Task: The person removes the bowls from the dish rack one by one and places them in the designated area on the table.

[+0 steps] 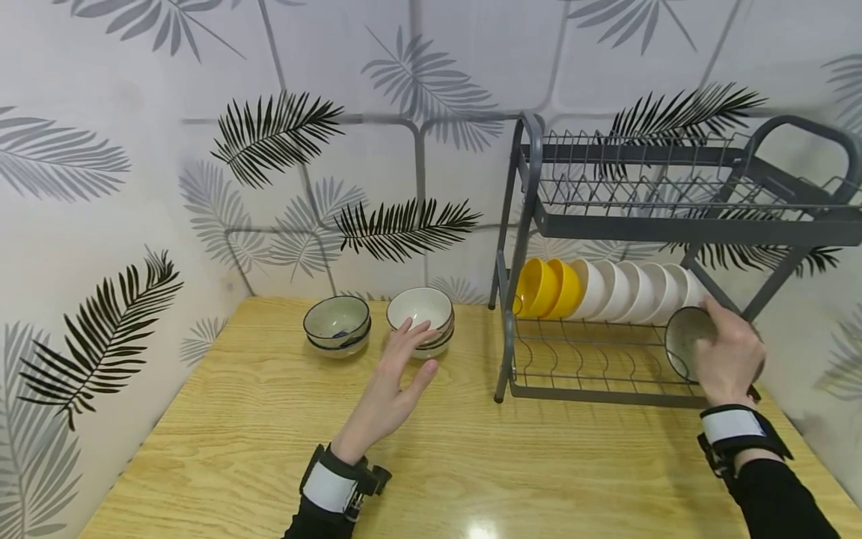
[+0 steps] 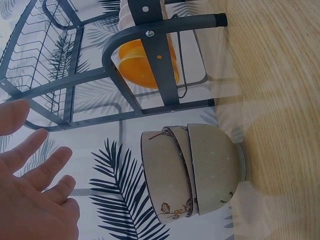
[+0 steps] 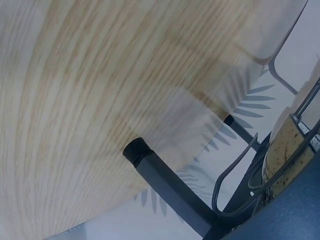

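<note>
My right hand [image 1: 730, 359] grips a dark-rimmed grey-green bowl [image 1: 684, 340], which stands tilted on its side at the right front of the dish rack's lower tier [image 1: 606, 397]. In the right wrist view a speckled bowl [image 3: 282, 152] shows behind the rack wires, and the hand is hidden. My left hand [image 1: 387, 397] is held above the table with its fingers extended and spread, holding nothing. Its fingertips overlap a stack of white, brown-rimmed bowls [image 1: 419, 305] in the head view. The left wrist view shows those stacked bowls [image 2: 215, 170] apart from the fingers [image 2: 55, 167].
Two grey-green bowls [image 1: 335, 318] are stacked left of the white ones. Along the back of the lower tier, yellow bowls [image 1: 539, 288] and several white bowls [image 1: 616, 292] stand on edge. The wire upper tier [image 1: 673, 226] overhangs them, close to the patterned wall [image 1: 377, 172].
</note>
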Demonstrator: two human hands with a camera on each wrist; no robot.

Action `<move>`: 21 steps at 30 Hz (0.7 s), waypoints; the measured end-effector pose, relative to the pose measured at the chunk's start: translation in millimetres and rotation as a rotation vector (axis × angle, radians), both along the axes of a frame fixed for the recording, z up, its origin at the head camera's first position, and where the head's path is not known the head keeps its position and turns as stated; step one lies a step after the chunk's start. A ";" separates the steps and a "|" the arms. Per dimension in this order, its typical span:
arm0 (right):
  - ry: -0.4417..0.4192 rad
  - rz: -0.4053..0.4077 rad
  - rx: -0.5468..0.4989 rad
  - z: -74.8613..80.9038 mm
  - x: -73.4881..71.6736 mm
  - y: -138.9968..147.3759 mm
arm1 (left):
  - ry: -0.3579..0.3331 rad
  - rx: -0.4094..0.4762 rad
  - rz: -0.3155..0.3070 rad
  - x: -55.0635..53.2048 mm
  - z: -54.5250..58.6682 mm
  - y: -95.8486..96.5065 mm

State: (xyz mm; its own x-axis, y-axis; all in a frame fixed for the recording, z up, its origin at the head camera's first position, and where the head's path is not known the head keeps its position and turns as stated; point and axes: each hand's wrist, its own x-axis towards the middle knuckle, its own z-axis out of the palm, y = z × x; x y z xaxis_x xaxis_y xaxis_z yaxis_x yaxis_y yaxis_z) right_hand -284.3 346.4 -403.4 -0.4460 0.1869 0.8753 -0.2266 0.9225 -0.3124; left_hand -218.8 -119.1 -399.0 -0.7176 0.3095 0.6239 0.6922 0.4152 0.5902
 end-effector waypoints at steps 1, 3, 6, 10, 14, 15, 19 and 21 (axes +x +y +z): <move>0.007 0.011 0.009 -0.1 -0.3 -0.5 | -0.003 0.002 0.000 0.2 0.1 0.0; 0.020 0.038 0.019 -0.4 -1.0 -2.0 | -0.009 0.005 -0.001 0.5 0.2 0.0; 0.023 0.066 0.033 -1.9 -0.8 -4.1 | -0.015 0.005 -0.002 0.7 0.0 0.2; 0.036 0.082 0.056 -3.9 -0.7 -7.7 | -0.017 0.000 -0.002 0.5 -0.4 -0.9; 0.075 0.105 0.112 -5.5 -1.3 -9.1 | -0.016 0.002 -0.004 0.1 -1.3 -1.4; 0.087 0.111 0.134 -5.5 -1.6 -9.4 | -0.016 0.003 -0.004 0.2 -1.2 -1.5; 0.130 0.110 0.218 -5.8 -3.0 -10.2 | -0.009 0.006 -0.004 0.1 -1.3 -2.3; 0.148 0.092 0.249 -5.4 -3.4 -11.0 | -0.008 0.005 -0.004 0.4 -0.6 -2.7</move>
State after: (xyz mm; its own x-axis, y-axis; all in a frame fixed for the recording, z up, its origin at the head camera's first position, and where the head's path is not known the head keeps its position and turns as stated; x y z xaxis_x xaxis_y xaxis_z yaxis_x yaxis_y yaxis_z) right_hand -287.7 335.4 -408.8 -0.3152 -0.0769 0.9459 -0.3389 0.9401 -0.0365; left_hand -218.4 -121.8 -399.6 -0.7216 0.3089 0.6196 0.6888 0.4098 0.5980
